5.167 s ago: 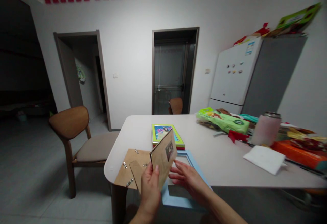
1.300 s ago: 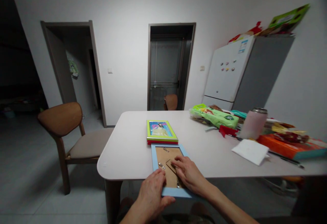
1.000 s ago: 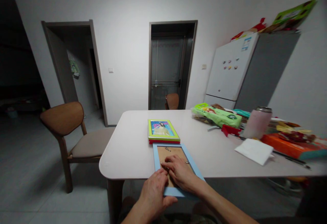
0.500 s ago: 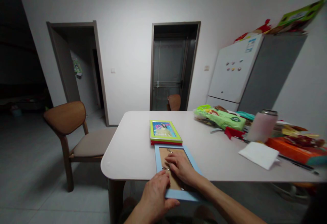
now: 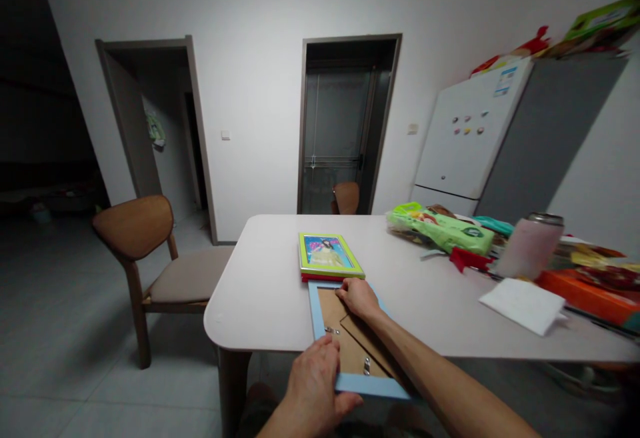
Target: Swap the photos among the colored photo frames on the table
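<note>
A light blue picture frame (image 5: 373,385) lies back side up at the table's near edge, its brown backing board (image 5: 353,356) showing. Small metal clips sit on the backing, one at the left (image 5: 332,331) and another near the bottom (image 5: 367,366). My left hand (image 5: 316,375) is closed on the frame's near left corner, thumb along the near edge. At the far end of the backing, the fingers of my right hand (image 5: 359,297) are pinched at a metal clip they mostly cover. Just beyond lies a green-rimmed frame (image 5: 331,256) with a princess picture, atop a red one (image 5: 320,279).
On the right of the white table (image 5: 260,291) are a green packet (image 5: 445,228), a pink tumbler (image 5: 531,248), white paper (image 5: 525,305) and an orange box (image 5: 590,295). A wooden chair (image 5: 135,225) stands at the left.
My right hand has moved from the middle of the backing to its far right end, uncovering more of the board. My left hand keeps its hold on the near corner. The view has shifted slightly.
</note>
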The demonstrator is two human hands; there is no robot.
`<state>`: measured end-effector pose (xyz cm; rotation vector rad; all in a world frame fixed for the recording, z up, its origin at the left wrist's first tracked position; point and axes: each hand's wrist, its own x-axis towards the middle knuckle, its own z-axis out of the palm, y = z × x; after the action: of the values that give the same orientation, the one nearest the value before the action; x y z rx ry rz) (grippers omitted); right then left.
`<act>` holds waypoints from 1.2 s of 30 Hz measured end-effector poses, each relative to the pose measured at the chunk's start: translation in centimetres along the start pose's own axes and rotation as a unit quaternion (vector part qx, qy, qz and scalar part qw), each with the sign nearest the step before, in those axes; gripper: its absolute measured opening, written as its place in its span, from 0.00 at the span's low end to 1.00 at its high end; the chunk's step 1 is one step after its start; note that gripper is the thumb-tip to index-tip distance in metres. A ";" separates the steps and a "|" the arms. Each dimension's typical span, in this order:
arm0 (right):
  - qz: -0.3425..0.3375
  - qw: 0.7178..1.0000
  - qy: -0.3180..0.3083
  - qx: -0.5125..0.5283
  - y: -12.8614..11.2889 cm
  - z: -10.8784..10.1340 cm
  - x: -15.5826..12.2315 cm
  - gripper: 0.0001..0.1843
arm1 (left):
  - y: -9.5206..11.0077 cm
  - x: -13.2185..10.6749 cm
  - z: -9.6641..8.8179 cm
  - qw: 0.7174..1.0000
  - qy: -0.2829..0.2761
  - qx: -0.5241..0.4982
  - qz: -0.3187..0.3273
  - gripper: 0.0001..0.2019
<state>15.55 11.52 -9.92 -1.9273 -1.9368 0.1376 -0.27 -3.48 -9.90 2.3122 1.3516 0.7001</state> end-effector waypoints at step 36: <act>-0.318 0.932 -0.126 0.119 2.1 -7.0 -12.7 0.17 | 0.7 -0.2 -1.3 0.999 -0.026 0.042 -0.010 0.27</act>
<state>19.51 -2.27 -6.90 -1.0980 -2.4767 0.4248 -0.66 -3.83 -8.51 2.3615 1.4028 0.5840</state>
